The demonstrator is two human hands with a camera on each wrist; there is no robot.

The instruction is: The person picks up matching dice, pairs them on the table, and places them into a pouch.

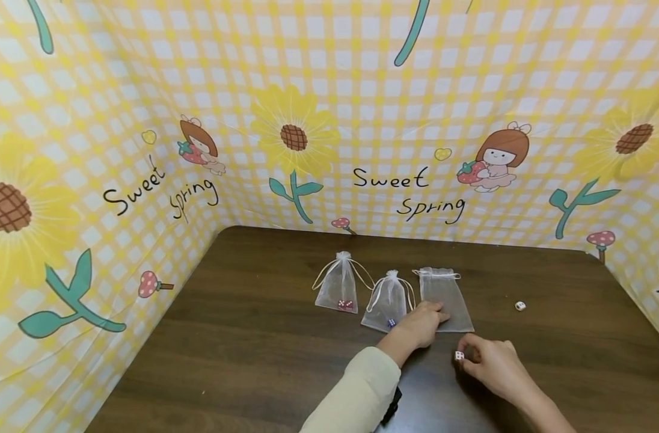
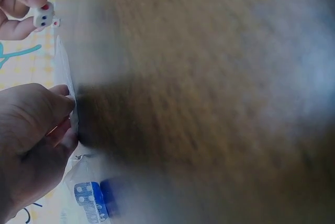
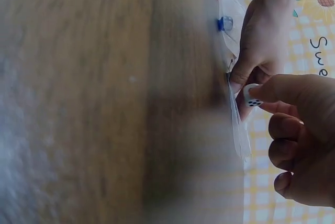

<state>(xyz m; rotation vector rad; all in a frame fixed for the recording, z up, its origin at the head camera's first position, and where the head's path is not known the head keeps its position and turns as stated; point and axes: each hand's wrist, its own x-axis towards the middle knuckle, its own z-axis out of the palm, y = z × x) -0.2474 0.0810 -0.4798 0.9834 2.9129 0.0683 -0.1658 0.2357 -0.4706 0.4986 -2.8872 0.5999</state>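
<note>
In the head view my right hand (image 1: 492, 364) pinches a white die (image 1: 459, 355) between thumb and fingertips, just off the near right corner of a flat sheer white drawstring bag (image 1: 454, 300). Nothing shows inside that bag. My left hand (image 1: 422, 325) rests on its left side, fingers pointing right. The right wrist view shows the pinched die (image 3: 253, 96) close up, with the left hand (image 3: 261, 41) behind it at the bag. Another white die (image 1: 520, 306) lies on the table to the right.
Left of the flat bag lies a drawn-shut bag (image 1: 386, 304) with blue dice (image 1: 391, 323). Farther left is another drawn-shut bag (image 1: 334, 285) holding red dice (image 1: 346, 305). A yellow checked cloth (image 1: 329, 48) stands behind the brown table (image 1: 243, 349) and along its sides.
</note>
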